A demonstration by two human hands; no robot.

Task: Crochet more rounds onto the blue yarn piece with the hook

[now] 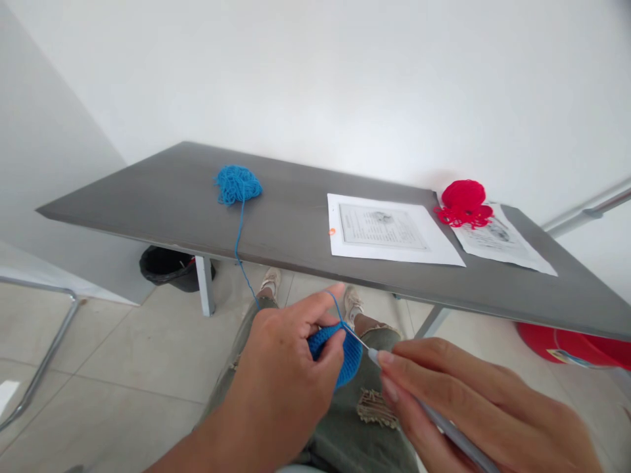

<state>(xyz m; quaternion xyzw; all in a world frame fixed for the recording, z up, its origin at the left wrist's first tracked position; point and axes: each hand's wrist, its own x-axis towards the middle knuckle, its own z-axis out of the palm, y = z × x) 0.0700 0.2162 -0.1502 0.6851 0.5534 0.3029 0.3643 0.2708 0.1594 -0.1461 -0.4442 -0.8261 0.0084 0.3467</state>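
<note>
My left hand (290, 355) pinches a round piece of blue crochet work (351, 361) between thumb and fingers, above my lap. Blue yarn runs over its raised index finger down to the work. In my right hand (458, 394) is a crochet hook (446, 424) with a grey handle, gripped like a pen. The hook's thin metal tip meets the top edge of the crochet work, at the yarn. From my left hand the strand leads up to a loose blue yarn ball (238, 184) on the grey table (286, 230).
Two printed sheets lie on the table: one in the middle (384, 226), another at the right (517, 246) under red yarn (464, 202). A small orange ring (332, 231) rests at the nearer sheet's edge. Below stand a black bin (170, 269) and a red bucket (552, 345).
</note>
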